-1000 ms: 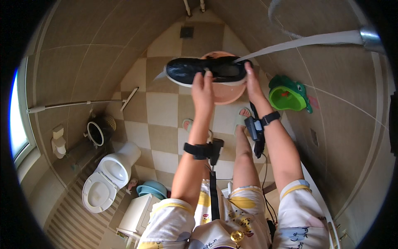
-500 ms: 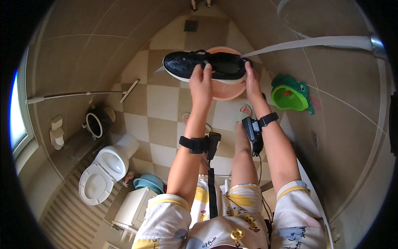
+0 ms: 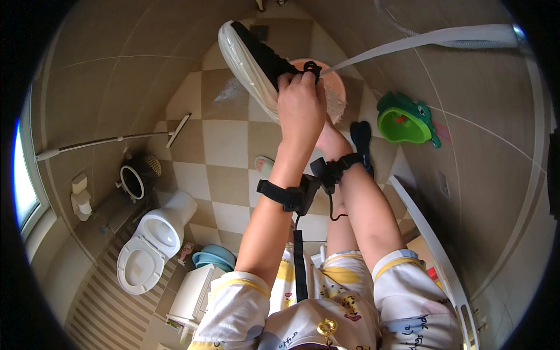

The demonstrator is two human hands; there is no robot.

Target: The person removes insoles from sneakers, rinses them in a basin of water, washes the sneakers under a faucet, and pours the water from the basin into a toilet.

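A black sneaker with a white sole is held up over the floor, tilted so its toe points to the far left and its sole faces left. My left hand is closed on its upper near the laces. My right hand lies behind and below the left one, by the heel end; its fingers are hidden. A white stream of water slants down from the right, reaching the far side of the shoe. Beneath is a peach-coloured basin with splashing water in it, partly covered by my hands and the shoe.
A green child's potty is at the right wall. Another dark shoe lies on the checkered tile floor. To the left are a squeegee, a black bin, a toilet and blue basins. A white panel stands at my right.
The sneaker went from level to steeply tilted, toe up and sole turned left. My left hand shifted right along it, and my right hand moved left and nearer, behind the left.
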